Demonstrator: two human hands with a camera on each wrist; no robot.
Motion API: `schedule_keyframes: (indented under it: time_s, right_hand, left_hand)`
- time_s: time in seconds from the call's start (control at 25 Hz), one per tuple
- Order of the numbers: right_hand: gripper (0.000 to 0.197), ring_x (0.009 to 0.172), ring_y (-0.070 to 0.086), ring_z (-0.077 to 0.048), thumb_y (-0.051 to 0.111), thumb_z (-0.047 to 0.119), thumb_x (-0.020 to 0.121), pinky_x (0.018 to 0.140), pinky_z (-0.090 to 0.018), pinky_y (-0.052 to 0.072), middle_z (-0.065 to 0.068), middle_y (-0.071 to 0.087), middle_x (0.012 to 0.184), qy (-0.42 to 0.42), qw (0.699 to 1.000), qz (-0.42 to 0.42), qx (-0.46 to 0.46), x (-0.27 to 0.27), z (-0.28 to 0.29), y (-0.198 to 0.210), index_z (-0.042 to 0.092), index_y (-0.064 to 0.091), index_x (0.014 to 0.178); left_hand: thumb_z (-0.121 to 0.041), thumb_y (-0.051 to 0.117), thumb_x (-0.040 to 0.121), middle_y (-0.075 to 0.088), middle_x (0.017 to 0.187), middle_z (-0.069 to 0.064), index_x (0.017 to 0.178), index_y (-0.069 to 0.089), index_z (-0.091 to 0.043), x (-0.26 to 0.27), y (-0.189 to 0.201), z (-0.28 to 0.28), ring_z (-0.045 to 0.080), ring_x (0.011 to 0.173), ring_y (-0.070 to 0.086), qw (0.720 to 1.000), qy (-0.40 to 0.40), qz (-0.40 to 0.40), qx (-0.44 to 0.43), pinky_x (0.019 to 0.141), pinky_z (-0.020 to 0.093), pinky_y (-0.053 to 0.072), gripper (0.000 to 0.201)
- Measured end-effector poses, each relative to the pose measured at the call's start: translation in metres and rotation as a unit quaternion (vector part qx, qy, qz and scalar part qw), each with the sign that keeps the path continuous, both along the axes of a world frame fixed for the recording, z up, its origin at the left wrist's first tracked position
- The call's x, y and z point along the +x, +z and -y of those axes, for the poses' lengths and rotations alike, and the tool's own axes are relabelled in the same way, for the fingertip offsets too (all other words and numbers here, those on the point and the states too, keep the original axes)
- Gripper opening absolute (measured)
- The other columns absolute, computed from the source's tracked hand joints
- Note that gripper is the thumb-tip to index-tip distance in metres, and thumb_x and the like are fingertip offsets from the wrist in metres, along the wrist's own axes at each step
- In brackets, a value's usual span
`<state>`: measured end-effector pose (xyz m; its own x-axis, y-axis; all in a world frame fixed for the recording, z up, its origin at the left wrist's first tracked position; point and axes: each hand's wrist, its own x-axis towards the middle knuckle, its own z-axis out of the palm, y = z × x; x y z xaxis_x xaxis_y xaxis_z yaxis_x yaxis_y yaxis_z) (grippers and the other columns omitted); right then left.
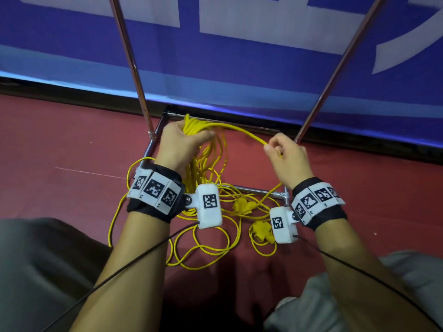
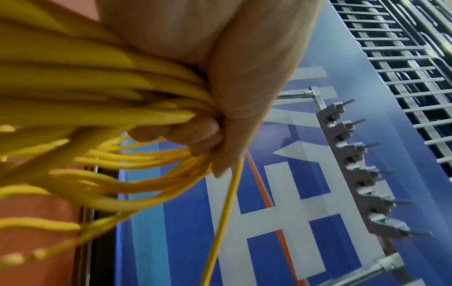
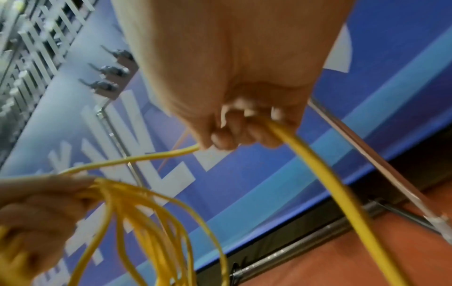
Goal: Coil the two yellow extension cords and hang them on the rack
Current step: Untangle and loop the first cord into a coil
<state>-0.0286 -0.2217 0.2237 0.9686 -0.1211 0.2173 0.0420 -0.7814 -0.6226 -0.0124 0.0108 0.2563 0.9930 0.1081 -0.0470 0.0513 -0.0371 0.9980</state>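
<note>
Gripping yellow coil [image 1: 191,127], left hand [image 1: 178,144]; rack poles [image 1: 130,65] flanking, blue banner [image 1: 239,68] behind.

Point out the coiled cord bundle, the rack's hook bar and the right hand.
coiled cord bundle [image 1: 191,127], head view, strands above the fist.
hook bar [image 2: 352,166], left wrist view, bar's middle.
right hand [image 1: 288,159], head view, back of hand.

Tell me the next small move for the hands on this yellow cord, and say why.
Probably bring the right hand over to the left hand and lay its strand as another loop onto the coil gripped there. The right hand pinches a single strand arching from that coil, and much loose cord lies on the floor.
</note>
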Motion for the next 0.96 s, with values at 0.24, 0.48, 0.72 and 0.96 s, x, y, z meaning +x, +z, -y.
schedule_keyframes:
  time_s: [0.24, 0.48, 0.72, 0.96]
  right_hand:
    - [0.009, 0.096, 0.059, -0.035, 0.054, 0.027, 0.093, 0.07, -0.037, 0.041, -0.013, 0.067, 0.094, 0.204, 0.951, -0.108, -0.207, -0.016, -0.04, 0.038, 0.021, 0.06, 0.091]
    - [0.015, 0.077, 0.047, -0.015, 0.054, 0.027, 0.091, 0.072, -0.036, 0.04, 0.007, 0.048, 0.078, 0.29, 0.952, -0.046, -0.085, -0.01, -0.033, 0.046, 0.018, 0.066, 0.093]
    - [0.021, 0.075, 0.055, -0.01, 0.057, 0.031, 0.089, 0.071, -0.035, 0.045, 0.006, 0.057, 0.077, 0.266, 0.962, 0.051, -0.019, -0.002, -0.031, 0.057, 0.018, 0.071, 0.096]
    - [0.021, 0.051, 0.045, 0.0, 0.075, 0.024, 0.084, 0.055, -0.016, 0.034, 0.014, 0.051, 0.057, 0.196, 0.97, 0.023, 0.144, 0.001, -0.034, 0.049, 0.013, 0.058, 0.081]
  left_hand:
    - [-0.012, 0.082, 0.079, 0.053, 0.055, -0.001, 0.077, 0.058, -0.009, -0.006, 0.0, 0.025, 0.009, 0.045, 0.043, 0.996, -0.08, 0.051, -0.002, 0.045, 0.02, 0.037, 0.024]
    - [-0.023, 0.081, 0.079, 0.065, 0.078, 0.012, 0.095, 0.065, 0.005, -0.001, -0.003, 0.02, 0.018, 0.07, 0.058, 0.99, -0.129, 0.062, -0.001, 0.066, 0.03, 0.05, 0.036]
    - [-0.03, 0.071, 0.082, 0.067, 0.089, 0.017, 0.106, 0.066, 0.003, 0.003, -0.004, 0.019, 0.021, 0.08, 0.06, 0.986, -0.154, 0.063, -0.013, 0.076, 0.039, 0.051, 0.041]
    - [-0.017, 0.059, 0.098, 0.061, 0.07, 0.008, 0.099, 0.064, 0.006, -0.002, -0.002, 0.027, 0.015, 0.061, 0.054, 0.984, -0.171, 0.043, -0.036, 0.056, 0.021, 0.047, 0.023]
